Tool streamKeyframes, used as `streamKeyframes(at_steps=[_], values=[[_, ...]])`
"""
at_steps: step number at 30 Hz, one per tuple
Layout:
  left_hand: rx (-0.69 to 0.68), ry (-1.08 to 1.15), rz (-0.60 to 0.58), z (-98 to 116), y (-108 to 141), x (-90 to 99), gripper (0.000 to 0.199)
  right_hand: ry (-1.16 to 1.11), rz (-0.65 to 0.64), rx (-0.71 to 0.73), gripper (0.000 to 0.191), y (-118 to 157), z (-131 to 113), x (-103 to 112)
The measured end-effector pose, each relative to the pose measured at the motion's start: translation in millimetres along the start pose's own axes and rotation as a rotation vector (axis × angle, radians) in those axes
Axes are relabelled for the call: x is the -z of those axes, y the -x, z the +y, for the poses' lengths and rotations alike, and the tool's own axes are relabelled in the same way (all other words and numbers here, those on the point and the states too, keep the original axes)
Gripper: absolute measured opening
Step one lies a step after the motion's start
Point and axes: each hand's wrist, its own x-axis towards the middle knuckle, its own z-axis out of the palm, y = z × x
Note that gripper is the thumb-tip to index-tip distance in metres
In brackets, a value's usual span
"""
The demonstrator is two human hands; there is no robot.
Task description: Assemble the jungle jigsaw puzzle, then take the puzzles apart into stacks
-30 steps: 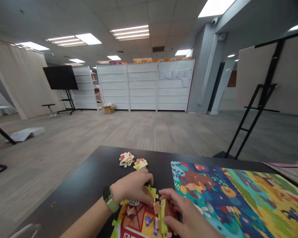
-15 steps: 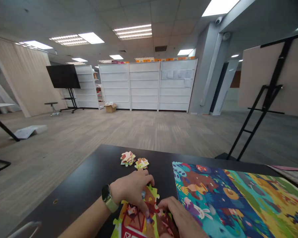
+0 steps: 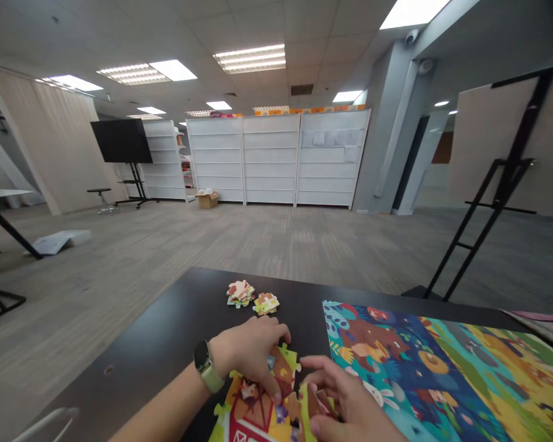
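A partly joined jigsaw puzzle (image 3: pixel 254 410) with a red barn lies at the near side of the black table. Spread over its upper part is my left hand (image 3: pixel 253 348), fingers apart, thumb pressing on the picture. My right hand (image 3: pixel 345 399) pinches a puzzle piece (image 3: pixel 308 412) with a yellow-green edge, tilted up at the puzzle's right side. Brown pieces show behind it, partly hidden by the fingers. Beyond my left hand are two small piles of loose pieces, a left pile (image 3: pixel 240 293) and a right pile (image 3: pixel 266 303).
Right of the puzzle lies a colourful picture sheet (image 3: pixel 396 368) with animals. The black table (image 3: pixel 156 344) ends at a far edge above the carpet. A black easel stand (image 3: pixel 477 239) rises past the table at right. White shelves (image 3: pixel 271 159) line the back.
My right hand has lifted and tilted a piece up from the puzzle's right side. My left hand stays on the puzzle. The view has shifted slightly.
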Motion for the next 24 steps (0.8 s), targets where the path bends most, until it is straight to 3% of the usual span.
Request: streamKeyframes(at_steps=[4,7,9,12,15,19,24], values=[[-0.022,0.049,0.078,-2,-5,-3.6,0.096,-0.082,0.045,-0.037,0.061,-18,-9,12],[-0.026,0.171,0.075,-12,-5,2.3,0.097,-0.003,0.005,-0.031,0.055,-41,-19,15],[0.011,0.204,0.028,-22,-1,9.5,0.094,0.225,-0.017,0.014,0.047,-55,-24,13],[0.099,0.12,-0.016,-33,5,16.9,0.09,0.688,0.049,0.095,0.047,-67,-27,8],[0.165,0.049,-0.023,-36,8,16.4,0.078,0.897,0.096,0.112,0.049,-69,-25,2],[0.159,0.052,-0.033,-30,8,13.5,0.067,0.809,0.088,0.09,0.046,-67,-23,-7],[0.166,0.056,-0.058,-27,8,17.4,0.066,0.411,0.097,0.068,0.048,-67,-33,-6]])
